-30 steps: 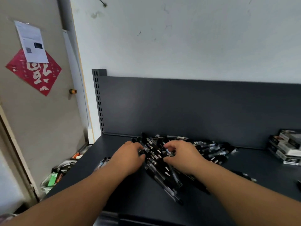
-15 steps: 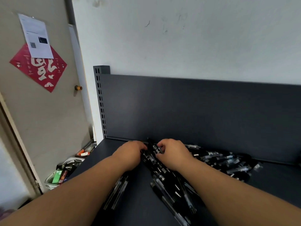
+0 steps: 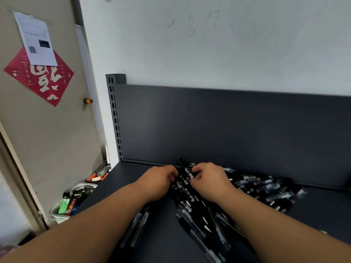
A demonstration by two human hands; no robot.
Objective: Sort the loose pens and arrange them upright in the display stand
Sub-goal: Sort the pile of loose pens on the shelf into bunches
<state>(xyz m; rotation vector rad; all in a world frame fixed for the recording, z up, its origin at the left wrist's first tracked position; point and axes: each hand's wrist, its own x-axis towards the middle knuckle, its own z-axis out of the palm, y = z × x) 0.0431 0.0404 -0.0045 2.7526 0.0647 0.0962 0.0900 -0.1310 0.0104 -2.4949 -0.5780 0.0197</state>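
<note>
A heap of loose black pens (image 3: 201,207) lies on the dark grey shelf (image 3: 133,177), spreading right toward more pens (image 3: 266,188) by the back panel. My left hand (image 3: 159,183) sits at the heap's left edge, its fingers curled into the pens. My right hand (image 3: 209,181) is just right of it and pinches a pen with a silver band (image 3: 190,175). One pen (image 3: 180,164) sticks up between the two hands. A few pens (image 3: 136,226) lie apart under my left forearm. No display stand is in view.
The shelf's dark back panel (image 3: 228,126) rises behind the pens, with a slotted upright (image 3: 114,114) at its left end. Left of the shelf, on the floor, a white basket (image 3: 66,204) holds small items. A door with a red paper sign (image 3: 39,74) stands at left.
Both hands have shifted toward the back panel over the heap and closed in on the pens. The view has swung left, so the boxes at the right edge are out of sight.
</note>
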